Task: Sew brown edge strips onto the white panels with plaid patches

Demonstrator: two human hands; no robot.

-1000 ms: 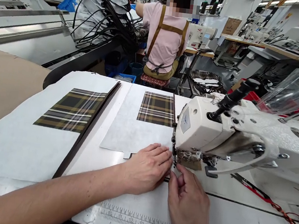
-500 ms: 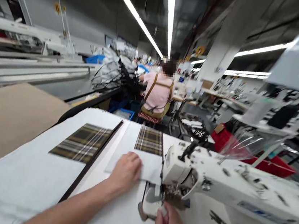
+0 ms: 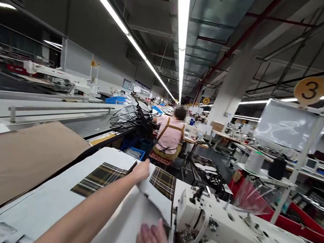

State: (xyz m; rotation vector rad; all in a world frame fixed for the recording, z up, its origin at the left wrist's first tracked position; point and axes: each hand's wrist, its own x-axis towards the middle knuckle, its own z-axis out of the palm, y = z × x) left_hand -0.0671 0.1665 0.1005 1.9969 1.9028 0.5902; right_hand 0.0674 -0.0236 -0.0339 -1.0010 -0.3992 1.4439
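My left hand (image 3: 141, 171) reaches far across the work surface, fingers closed on the far edge of a white sheet (image 3: 116, 224). The sheet is partly lifted and curves down toward me; whether it is cloth or paper I cannot tell. Against its right part lies my right hand (image 3: 154, 242), fingers stretched out and holding nothing. A plaid piece (image 3: 163, 181) with a dark edge shows just beyond the sheet. Another plaid piece (image 3: 98, 178) lies on white material to the left. Close to the right hand stands a white sewing machine (image 3: 212, 218); its needle area is partly hidden.
Brown sheet material (image 3: 28, 154) covers the surface at left. A thread stand (image 3: 267, 177) with white and black cones rises behind the machine, near red bins (image 3: 309, 224). Ahead, a person in a pink shirt (image 3: 169, 136) sits beside a pile of black straps (image 3: 137, 116).
My left hand has moved forward and lifted the white sheet's edge. My right hand has left the presser foot area, opened and moved left onto the sheet. The view has tilted up.
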